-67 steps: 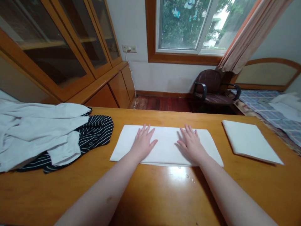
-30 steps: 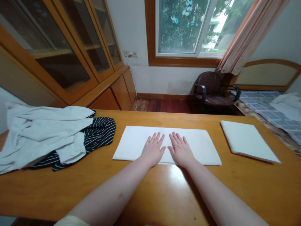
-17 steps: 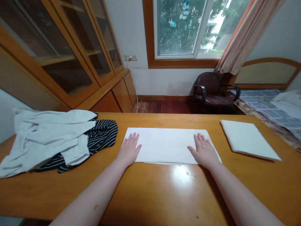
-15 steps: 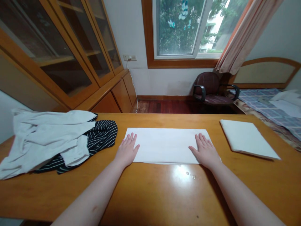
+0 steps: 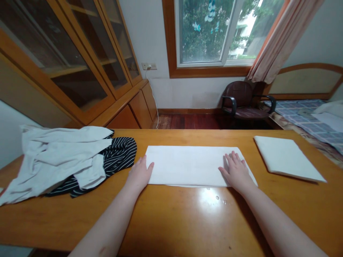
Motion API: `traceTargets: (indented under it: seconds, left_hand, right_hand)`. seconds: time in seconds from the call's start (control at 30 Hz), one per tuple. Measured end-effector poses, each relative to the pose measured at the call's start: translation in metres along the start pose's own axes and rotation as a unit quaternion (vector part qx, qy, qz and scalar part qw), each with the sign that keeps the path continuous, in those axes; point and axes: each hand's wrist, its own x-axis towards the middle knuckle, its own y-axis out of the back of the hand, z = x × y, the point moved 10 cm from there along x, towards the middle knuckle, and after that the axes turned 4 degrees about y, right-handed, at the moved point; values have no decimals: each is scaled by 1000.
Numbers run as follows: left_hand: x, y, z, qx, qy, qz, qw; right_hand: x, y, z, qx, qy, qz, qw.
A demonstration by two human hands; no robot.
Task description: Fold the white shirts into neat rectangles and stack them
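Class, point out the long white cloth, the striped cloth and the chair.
Long white cloth (image 5: 187, 166), head view: middle of its top face.
Striped cloth (image 5: 122, 151), head view: its uncovered end.
Chair (image 5: 239, 94), head view: middle of its backrest.

Plain white cloth (image 5: 187, 166), white-striped black garment (image 5: 122, 151), orange-brown table (image 5: 160, 225), pink curtain (image 5: 284, 43), maroon chair (image 5: 238, 94), blue checked bedding (image 5: 308, 125)

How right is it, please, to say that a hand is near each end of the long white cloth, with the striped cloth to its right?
Only the side is wrong: the head view shows the striped cloth to the left of the long white cloth. The left hand and right hand are indeed near its two ends.
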Motion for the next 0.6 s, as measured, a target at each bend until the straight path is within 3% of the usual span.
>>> traceTargets:
  seconds: [0.17,0.33,0.47,0.6]
  left_hand:
    - [4,5,-5,-78,9,-30,996]
    - [6,1,-30,-205,97,-57,972]
    - [-3,-4,-28,-321,86,-93,939]
    - [-14,1,-20,-371,68,-81,923]
  right_hand:
    - [-11,13,-70,115,107,-44,987]
    - [-31,9,-138,172,206,-104,958]
    - [-40,-4,-156,144,228,-117,956]
    - [-45,-10,-159,118,232,-114,959]
